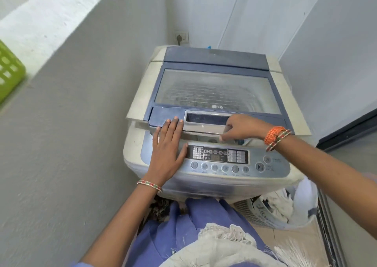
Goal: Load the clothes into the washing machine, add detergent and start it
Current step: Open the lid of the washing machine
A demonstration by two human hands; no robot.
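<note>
Step in hand, as judged: opening the machine for loading. The white top-loading washing machine with a blue plastic top (212,111) stands in a corner between grey walls, at the centre of the view. Its blue-framed lid with a clear window (216,89) is raised slightly at the front edge; a narrow gap shows between the lid and the silver-blue control panel with a row of round buttons (218,164).

The right hand (242,128), entering from 3 o'clock, has its fingers curled under the silver recessed lid handle (206,123) and grips it. The left hand (168,144), entering from 6 o'clock, lies flat with straight fingers, palm on the panel's left end and fingertips touching the lid's front edge; it holds nothing.

Next move, as judged: lift the handle up and back toward 12 o'clock so the lid folds open, with the left hand steadying the cabinet. The drum interior is not clearly readable through the dusty window.

The white perforated laundry basket holding pale clothes (283,207) sits on the floor at 4 o'clock, just beside the machine. No detergent container can be identified.
</note>
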